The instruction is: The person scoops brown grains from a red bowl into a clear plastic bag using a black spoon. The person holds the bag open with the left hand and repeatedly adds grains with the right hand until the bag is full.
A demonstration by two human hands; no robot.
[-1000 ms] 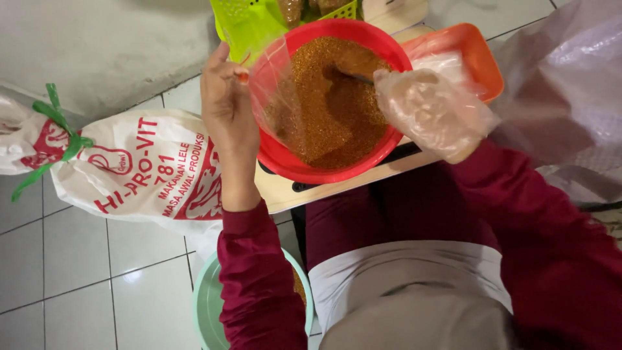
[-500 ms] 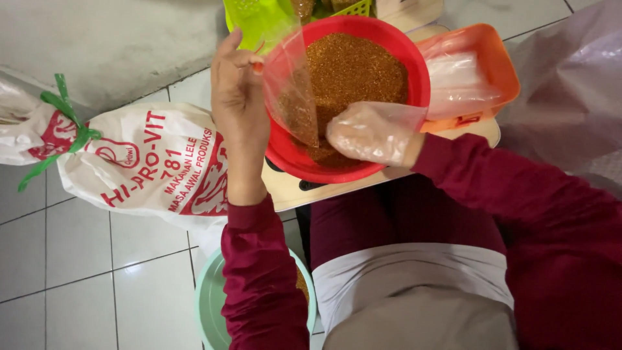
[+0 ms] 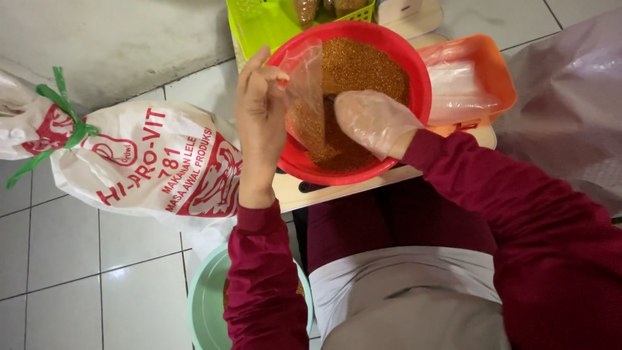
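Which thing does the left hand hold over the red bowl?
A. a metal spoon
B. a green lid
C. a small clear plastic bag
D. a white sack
C: the left hand pinches the small clear plastic bag open at its top edge, above the brown grains in the red bowl.

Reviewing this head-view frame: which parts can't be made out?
- Right hand: fingers veiled by its plastic glove.
- Green bowl: contents hidden by the left sleeve.
- Yellow-green basket: cut off by the top edge.
- Clear bag in left hand: fill level unclear.
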